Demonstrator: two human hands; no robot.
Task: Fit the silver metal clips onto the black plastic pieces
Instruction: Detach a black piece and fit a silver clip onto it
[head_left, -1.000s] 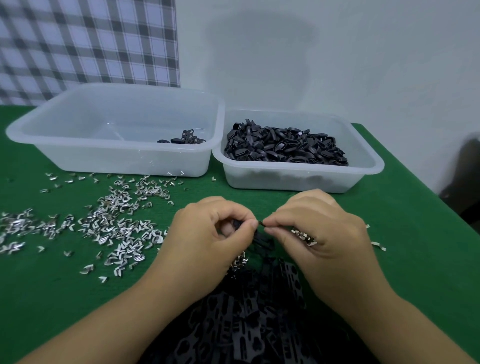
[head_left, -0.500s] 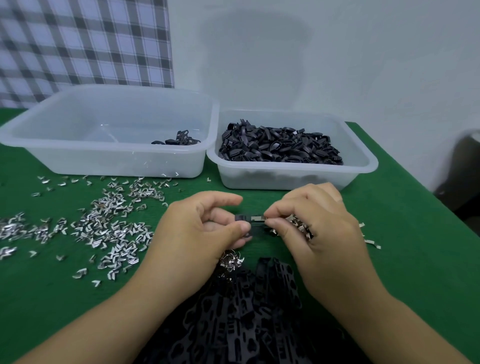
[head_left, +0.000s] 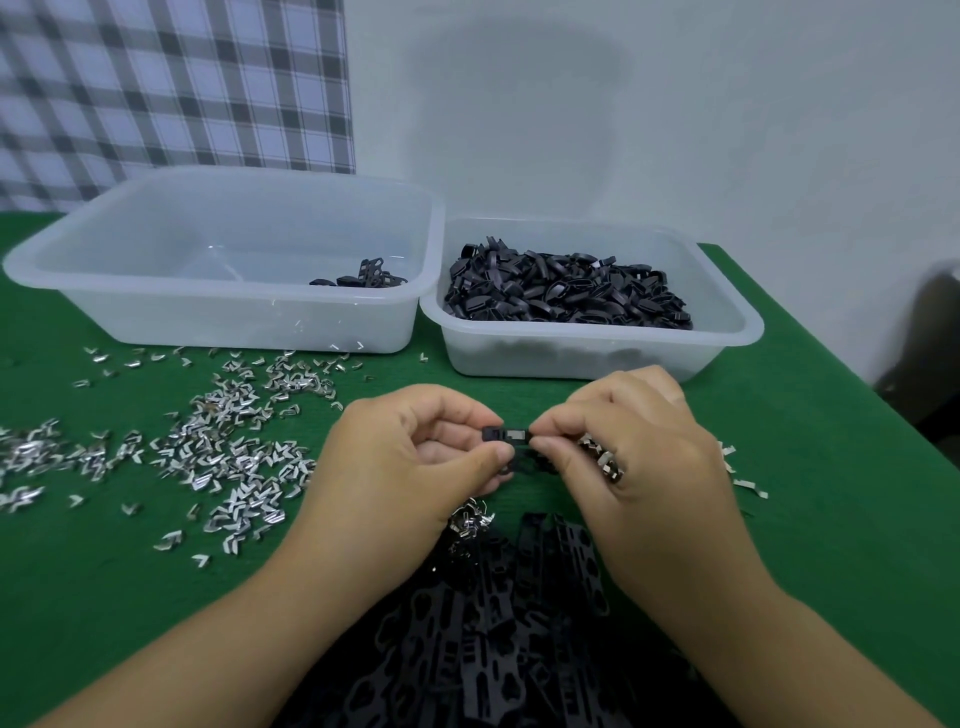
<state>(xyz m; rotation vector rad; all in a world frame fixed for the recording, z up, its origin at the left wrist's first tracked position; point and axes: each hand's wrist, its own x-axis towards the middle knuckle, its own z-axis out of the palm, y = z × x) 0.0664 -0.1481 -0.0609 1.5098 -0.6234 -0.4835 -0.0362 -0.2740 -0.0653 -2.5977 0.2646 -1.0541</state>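
- The left hand (head_left: 415, 457) pinches one end of a small black piece (head_left: 506, 435) between thumb and curled forefinger; its other fingers are folded into the palm.
- The right hand (head_left: 639, 457) pinches the other end of the same piece with thumb and forefinger tips, so the piece is held level between the two hands, above the green table (head_left: 831, 519) and in front of the tubs.
- A silver clip (head_left: 516, 434) shows on the top face of the piece, between the two sets of fingertips. It looks seated, though at this size I cannot tell whether it is fully on.
- A few spare clips (head_left: 602, 458) are tucked under the curled lower fingers of the right hand.
- Many loose clips (head_left: 223, 452) lie scattered over the table to the left of the hands, and a small bunch (head_left: 470, 519) lies just below the left hand.
- A heap of black strips (head_left: 519, 623) lies at the near edge, between the forearms.
- The right tub (head_left: 571, 356) is filled with black pieces (head_left: 566, 291).
- The larger left tub (head_left: 223, 322) touches it and holds only a few black pieces (head_left: 363, 275) in its right corner.
- A checked cloth (head_left: 171, 88) hangs behind the left tub.
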